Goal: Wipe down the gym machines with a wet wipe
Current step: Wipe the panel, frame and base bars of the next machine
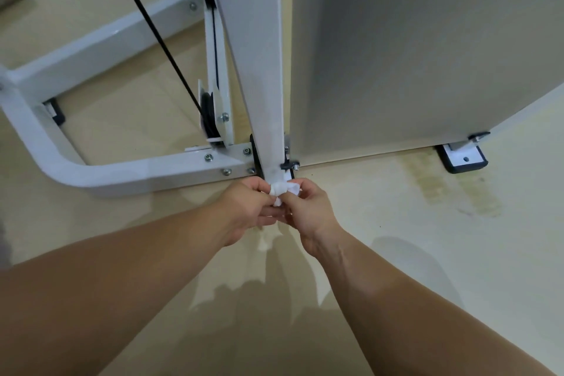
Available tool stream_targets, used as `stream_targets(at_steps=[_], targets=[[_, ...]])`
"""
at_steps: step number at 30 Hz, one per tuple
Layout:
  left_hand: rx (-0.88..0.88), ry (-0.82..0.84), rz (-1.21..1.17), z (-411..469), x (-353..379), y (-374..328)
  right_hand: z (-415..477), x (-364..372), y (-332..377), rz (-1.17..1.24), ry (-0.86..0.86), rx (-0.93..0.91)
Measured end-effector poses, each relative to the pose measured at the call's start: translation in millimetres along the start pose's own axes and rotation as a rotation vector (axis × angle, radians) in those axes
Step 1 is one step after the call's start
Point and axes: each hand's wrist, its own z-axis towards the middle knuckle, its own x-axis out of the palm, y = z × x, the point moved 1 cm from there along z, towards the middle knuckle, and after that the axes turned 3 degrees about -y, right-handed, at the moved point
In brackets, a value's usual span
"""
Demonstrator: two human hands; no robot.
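The wet wipe (281, 191) was bunched into a small wad at the foot of the white upright post (259, 70), low over the floor (396, 238), though whether it touched the post was unclear. Crumpled so tightly, it could have cleaned only a narrow strip, or snagged on the bolt (294, 166) beside the post's base and torn. The left hand (244, 207) and right hand (308, 210) met around it, each pinching the wad with curled fingertips and thumb.
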Motion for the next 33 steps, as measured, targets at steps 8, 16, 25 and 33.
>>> stream_targets(at_steps=[8,16,25,33], targets=[[0.247,-0.109,0.038,-13.8,-22.0,-10.1,31.2,41.8,7.5,0.312,-0.339,0.199],[0.33,-0.033,-0.105,-25.1,-43.2,-30.0,4.3,64.7,40.8,0.85,-0.186,0.117],[0.42,0.056,-0.094,-41.7,-38.7,-49.9,-8.7,68.2,52.4,0.833,-0.165,0.054],[0.42,-0.13,-0.267,-56.5,-45.0,-76.0,-45.9,66.4,100.9,0.336,-0.24,-0.394]])
